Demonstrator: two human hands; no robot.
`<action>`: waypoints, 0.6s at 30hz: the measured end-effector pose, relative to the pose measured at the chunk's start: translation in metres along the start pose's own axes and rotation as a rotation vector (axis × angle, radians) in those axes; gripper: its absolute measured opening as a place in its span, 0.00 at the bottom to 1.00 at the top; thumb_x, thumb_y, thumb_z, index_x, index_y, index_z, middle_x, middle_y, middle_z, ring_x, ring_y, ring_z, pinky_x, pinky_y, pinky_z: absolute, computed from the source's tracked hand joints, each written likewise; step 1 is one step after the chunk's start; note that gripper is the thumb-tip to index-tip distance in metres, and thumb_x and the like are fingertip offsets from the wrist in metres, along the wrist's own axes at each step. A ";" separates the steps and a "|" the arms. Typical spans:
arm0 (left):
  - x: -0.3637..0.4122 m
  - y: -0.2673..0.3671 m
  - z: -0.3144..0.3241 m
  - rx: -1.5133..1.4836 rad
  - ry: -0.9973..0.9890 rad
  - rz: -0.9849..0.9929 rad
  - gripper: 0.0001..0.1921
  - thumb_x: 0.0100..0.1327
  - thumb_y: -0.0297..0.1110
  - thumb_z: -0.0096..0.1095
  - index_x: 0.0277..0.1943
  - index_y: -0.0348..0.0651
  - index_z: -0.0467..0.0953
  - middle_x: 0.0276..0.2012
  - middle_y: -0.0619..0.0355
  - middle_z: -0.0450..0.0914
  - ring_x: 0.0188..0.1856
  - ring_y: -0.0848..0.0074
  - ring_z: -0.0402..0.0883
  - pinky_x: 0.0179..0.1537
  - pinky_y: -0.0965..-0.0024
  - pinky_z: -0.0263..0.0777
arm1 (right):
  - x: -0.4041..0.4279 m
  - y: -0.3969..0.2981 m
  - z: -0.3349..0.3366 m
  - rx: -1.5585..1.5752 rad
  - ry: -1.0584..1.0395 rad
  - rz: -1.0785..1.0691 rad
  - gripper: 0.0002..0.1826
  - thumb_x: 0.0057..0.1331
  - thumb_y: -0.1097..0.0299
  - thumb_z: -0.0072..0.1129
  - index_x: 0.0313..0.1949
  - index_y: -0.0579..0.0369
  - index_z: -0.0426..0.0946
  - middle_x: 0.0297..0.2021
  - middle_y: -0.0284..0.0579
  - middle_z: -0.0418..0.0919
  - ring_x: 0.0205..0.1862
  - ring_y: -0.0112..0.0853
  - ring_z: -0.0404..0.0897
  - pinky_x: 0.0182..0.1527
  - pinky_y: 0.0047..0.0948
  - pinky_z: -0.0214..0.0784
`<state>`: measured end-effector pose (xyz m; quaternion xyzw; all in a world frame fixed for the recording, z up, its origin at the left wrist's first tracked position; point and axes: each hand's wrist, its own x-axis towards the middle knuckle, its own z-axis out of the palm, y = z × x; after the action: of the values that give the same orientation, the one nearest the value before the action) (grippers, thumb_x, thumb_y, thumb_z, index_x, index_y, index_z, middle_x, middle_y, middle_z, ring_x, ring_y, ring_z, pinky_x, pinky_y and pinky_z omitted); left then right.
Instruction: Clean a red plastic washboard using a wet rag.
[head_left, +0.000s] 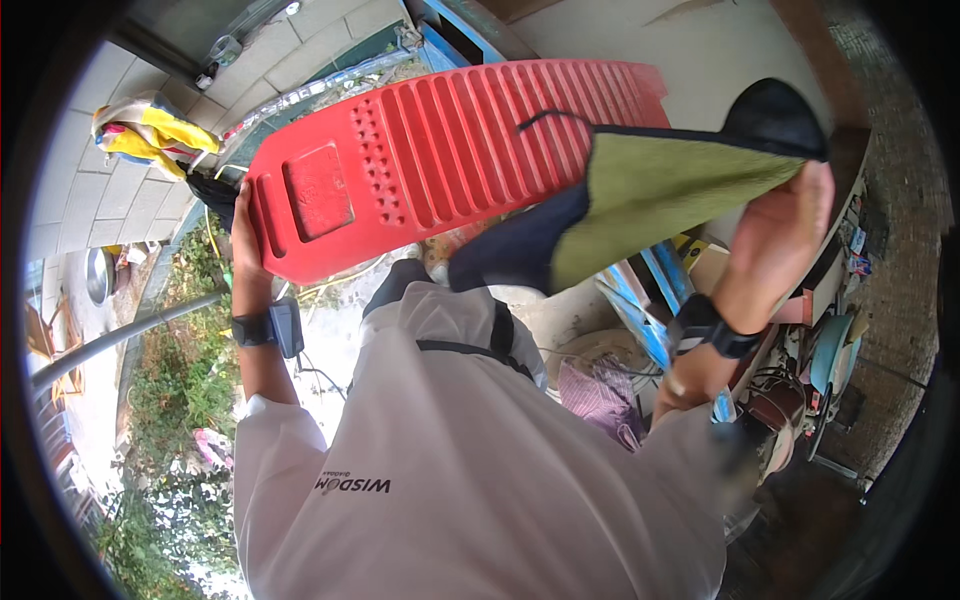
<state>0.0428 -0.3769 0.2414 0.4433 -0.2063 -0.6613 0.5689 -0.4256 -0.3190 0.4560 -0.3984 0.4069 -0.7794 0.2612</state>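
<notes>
My left hand (247, 236) grips the narrow end of a red plastic washboard (465, 150), which is lifted in front of me with its ridged face showing. A shallow rectangular recess and rows of small knobs lie toward that end. My right hand (787, 217) is raised at the right and pinches the edge of a cloth piece (667, 195), olive green with black trim and a dark navy part. The cloth hangs across the right part of the washboard and hides some of it; a thin black strap sticks out from its upper left corner.
A yellow and white cloth (150, 135) hangs by the tiled wall at the upper left. Green plants (180, 352) and a metal pipe (135, 337) are on the left. A striped purple cloth (600, 397) lies below the right forearm, near blue-painted boards (637, 307) and a teal basin (831, 351).
</notes>
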 end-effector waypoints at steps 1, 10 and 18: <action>0.001 -0.001 0.004 -0.015 -0.011 -0.005 0.21 0.68 0.47 0.45 0.55 0.40 0.69 0.49 0.57 0.76 0.49 0.72 0.76 0.53 0.69 0.68 | 0.020 -0.014 -0.001 -0.050 -0.056 -0.050 0.12 0.66 0.72 0.49 0.46 0.65 0.70 0.41 0.47 0.77 0.43 0.32 0.76 0.49 0.30 0.66; -0.008 -0.008 0.002 -0.036 0.096 -0.001 0.22 0.68 0.48 0.45 0.55 0.39 0.68 0.49 0.57 0.76 0.49 0.73 0.76 0.53 0.70 0.68 | 0.123 -0.042 0.016 -0.153 -0.150 -0.216 0.11 0.65 0.75 0.46 0.44 0.69 0.71 0.43 0.50 0.75 0.46 0.34 0.73 0.53 0.30 0.61; -0.013 -0.002 0.013 -0.004 0.142 -0.005 0.21 0.68 0.47 0.44 0.54 0.40 0.68 0.47 0.58 0.76 0.47 0.75 0.76 0.51 0.72 0.69 | 0.003 0.146 0.028 -0.588 -0.444 0.112 0.09 0.64 0.69 0.53 0.42 0.58 0.74 0.36 0.37 0.77 0.39 0.24 0.75 0.43 0.24 0.67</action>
<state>0.0301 -0.3669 0.2517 0.4886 -0.1628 -0.6299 0.5814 -0.3921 -0.4112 0.3439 -0.5927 0.5682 -0.5083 0.2599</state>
